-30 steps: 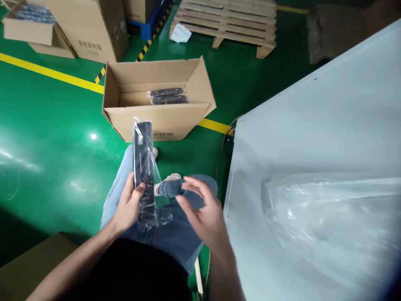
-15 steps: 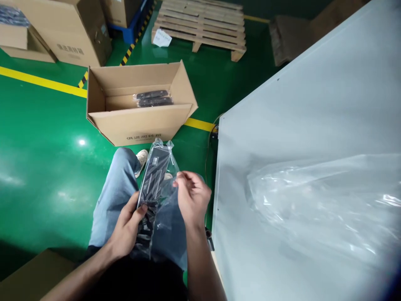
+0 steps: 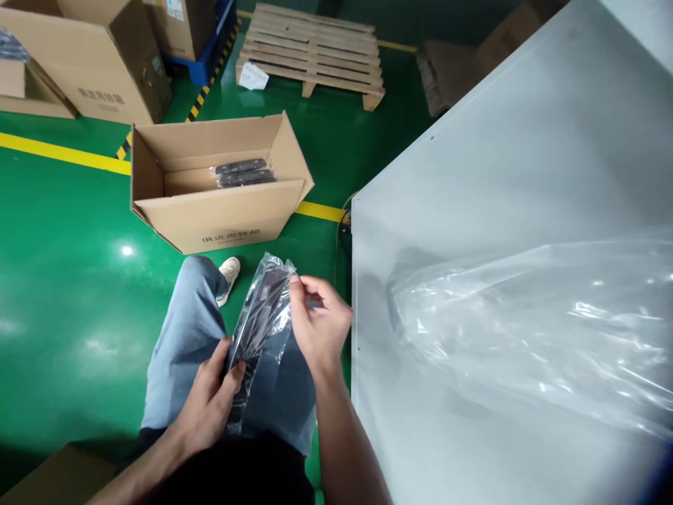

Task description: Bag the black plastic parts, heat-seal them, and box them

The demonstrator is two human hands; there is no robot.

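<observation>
A long dark flat part (image 3: pixel 255 315) lies inside a clear plastic bag (image 3: pixel 281 319), tilted above my lap. My left hand (image 3: pixel 213 396) grips its lower end through the plastic, thumb on top. With thumb and fingers pinched, my right hand (image 3: pixel 320 319) holds the bag's upper right edge close to the part's top end. The exact kind of part cannot be made out under the shiny film. Beyond my knees an open cardboard box (image 3: pixel 226 217) stands on the floor, with bagged dark parts (image 3: pixel 245 172) lying in it.
To my right is a pale grey surface (image 3: pixel 399 428) with a large clear plastic sheet (image 3: pixel 526 322) on it. A wooden pallet (image 3: pixel 310 56) lies farther off. More cardboard boxes (image 3: pixel 78 63) stand at the upper left, and another box (image 3: pixel 63 477) is at the lower left.
My right hand has drawn the bag's loose side up and closer to the part's top. The part has tipped slightly to the right and sits a little lower in view.
</observation>
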